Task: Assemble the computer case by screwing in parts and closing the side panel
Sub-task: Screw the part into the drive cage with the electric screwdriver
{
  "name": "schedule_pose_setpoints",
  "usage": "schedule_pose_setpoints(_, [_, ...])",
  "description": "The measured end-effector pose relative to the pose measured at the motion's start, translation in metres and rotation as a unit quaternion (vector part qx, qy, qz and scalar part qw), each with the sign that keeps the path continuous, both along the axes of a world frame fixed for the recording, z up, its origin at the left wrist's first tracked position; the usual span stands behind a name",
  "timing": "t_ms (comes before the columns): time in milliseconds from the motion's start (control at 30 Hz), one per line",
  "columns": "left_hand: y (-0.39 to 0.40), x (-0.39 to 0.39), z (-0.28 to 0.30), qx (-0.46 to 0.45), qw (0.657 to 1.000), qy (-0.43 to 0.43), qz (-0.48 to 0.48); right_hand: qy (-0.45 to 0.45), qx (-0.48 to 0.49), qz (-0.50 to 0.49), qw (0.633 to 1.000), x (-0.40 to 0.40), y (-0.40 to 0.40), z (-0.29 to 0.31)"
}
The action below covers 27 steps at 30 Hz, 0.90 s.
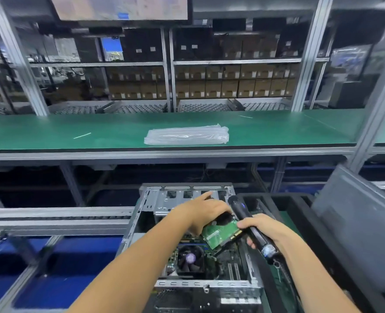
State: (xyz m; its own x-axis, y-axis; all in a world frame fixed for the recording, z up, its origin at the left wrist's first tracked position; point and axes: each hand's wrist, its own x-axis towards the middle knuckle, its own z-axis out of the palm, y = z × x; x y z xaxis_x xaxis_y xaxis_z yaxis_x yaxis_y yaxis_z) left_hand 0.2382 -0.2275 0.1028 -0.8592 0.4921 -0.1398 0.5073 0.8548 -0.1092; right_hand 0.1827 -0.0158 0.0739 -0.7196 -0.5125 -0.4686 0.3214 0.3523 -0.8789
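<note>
— Steel chassis of the computer case (193,284) lies open-side up low in my view, between the roller conveyor (58,219) on the left and a dark tray on the right. How far along would you call it?

— Early to middle, I'd judge. The motherboard with its CPU fan (190,258) is already seated, but the side panel is off and I can't pick it out for certain — the grey slab (354,224) leaning at far right may be it.

— And the hands?

— My left hand (206,213) grips a green-boarded drive (222,233) by its upper end, index finger pointing out toward the drive bay; the drive hangs tilted above the motherboard, not yet mounted. My right hand (262,229) has its fingers wrapped round the black electric screwdriver (250,224), held slantwise just beside the drive.

— What can't you make out?

— Any screws, and the screwdriver's bit. My forearms cover part of the case's interior, and the case's near end is blurred and cut by the frame's bottom edge.
</note>
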Motion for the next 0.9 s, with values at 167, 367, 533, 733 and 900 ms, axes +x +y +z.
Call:
schedule_pose_setpoints(167, [-0.018,-0.002,-0.010,-0.017,0.999,0.032,-0.039,-0.043,-0.003,-0.008,0.999,0.009,-0.018,-0.006])
schedule_pose_setpoints(367, [-0.028,-0.016,-0.032,-0.030,0.996,0.066,-0.053,-0.061,-0.023,-0.059,0.996,0.008,-0.023,-0.014])
schedule_pose_setpoints(533, [-0.037,-0.022,-0.042,0.113,0.980,0.101,0.130,-0.080,-0.058,-0.134,0.986,0.005,-0.023,-0.028])
schedule_pose_setpoints(733, [-0.025,-0.012,-0.054,0.597,0.629,-0.017,0.497,-0.022,-0.097,-0.152,0.983,0.002,-0.039,-0.033])
schedule_pose_setpoints(900, [-0.019,-0.017,-0.066,0.657,0.564,-0.045,0.498,-0.006,-0.138,-0.157,0.978,0.006,-0.050,-0.033])
